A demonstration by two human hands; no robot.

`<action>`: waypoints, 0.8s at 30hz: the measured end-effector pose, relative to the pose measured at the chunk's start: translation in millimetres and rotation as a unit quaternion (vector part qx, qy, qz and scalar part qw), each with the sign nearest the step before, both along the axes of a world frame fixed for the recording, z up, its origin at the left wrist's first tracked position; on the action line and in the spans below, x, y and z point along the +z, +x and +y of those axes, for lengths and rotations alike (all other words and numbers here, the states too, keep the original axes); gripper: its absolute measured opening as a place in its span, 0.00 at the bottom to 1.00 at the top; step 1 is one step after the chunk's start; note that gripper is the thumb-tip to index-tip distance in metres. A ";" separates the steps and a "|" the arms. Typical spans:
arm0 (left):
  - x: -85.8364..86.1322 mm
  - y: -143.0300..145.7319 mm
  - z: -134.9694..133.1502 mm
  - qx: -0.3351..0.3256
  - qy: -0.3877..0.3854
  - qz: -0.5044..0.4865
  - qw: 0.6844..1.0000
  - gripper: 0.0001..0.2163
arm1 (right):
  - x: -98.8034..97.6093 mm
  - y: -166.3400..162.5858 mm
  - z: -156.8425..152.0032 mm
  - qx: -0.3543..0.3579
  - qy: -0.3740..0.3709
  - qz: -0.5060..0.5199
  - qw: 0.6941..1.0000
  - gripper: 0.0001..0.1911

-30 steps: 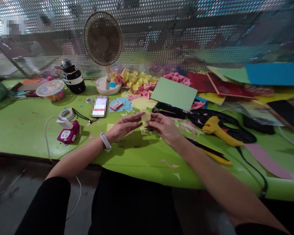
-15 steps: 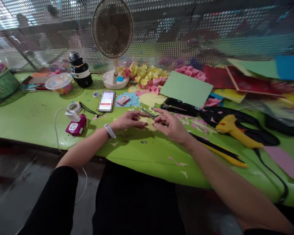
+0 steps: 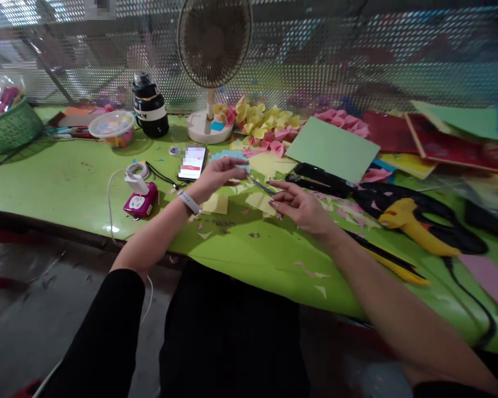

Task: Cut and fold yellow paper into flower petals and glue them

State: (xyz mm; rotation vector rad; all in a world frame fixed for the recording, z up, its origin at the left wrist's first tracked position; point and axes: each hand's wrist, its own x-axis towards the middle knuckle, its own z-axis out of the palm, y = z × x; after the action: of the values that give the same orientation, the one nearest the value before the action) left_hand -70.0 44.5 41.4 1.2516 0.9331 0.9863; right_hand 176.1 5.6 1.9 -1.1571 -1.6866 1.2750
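My right hand (image 3: 299, 209) has its fingers curled around a pair of scissors (image 3: 262, 187), the blades pointing left. Beside its fingertips a yellow paper piece (image 3: 257, 202) shows low over the green table; I cannot tell if the hand touches it. My left hand (image 3: 221, 176), with a white watch band on the wrist, is raised just left of the scissor tips. Its thumb and fingers are close together, with something pale and too small to name between them. Below it a square yellow paper (image 3: 216, 204) lies on the table. Paper scraps (image 3: 205, 235) are scattered about.
Behind my hands are a phone (image 3: 192, 163), a fan (image 3: 209, 128), a bottle (image 3: 150, 108) and folded yellow paper flowers (image 3: 265, 119). A purple power adapter (image 3: 140, 201) stands left. To the right lie green card (image 3: 332, 148), a yellow glue gun (image 3: 423, 229) and a yellow-black tool (image 3: 392, 260).
My left hand has moved up and away from the yellow paper that both hands were at. The hands are farther apart, and the scissors show more clearly. The view has shifted slightly.
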 end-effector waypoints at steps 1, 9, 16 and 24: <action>2.8 -3.8 2.9 0.044 0.009 -0.018 0.999 0.10 | 0.2 -0.9 0.4 0.004 -0.006 -0.018 1.000 0.29; -9.4 -4.8 12.7 0.095 0.018 -0.021 0.995 0.04 | 16.5 -0.1 10.0 -0.090 0.169 -0.304 0.933 0.20; -15.5 -0.3 11.3 0.088 0.041 -0.013 0.995 0.02 | 41.8 -5.5 88.3 -0.028 0.233 -0.591 0.772 0.16; -18.4 1.0 9.9 0.080 0.030 0.006 0.996 0.03 | 37.4 -36.8 154.5 0.040 0.172 -0.690 0.702 0.20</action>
State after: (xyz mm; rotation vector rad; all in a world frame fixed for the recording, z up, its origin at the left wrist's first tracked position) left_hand -69.0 54.4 23.0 1.2482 1.0330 1.1405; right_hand 139.3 160.1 39.3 -1.9683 -2.7992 -0.2101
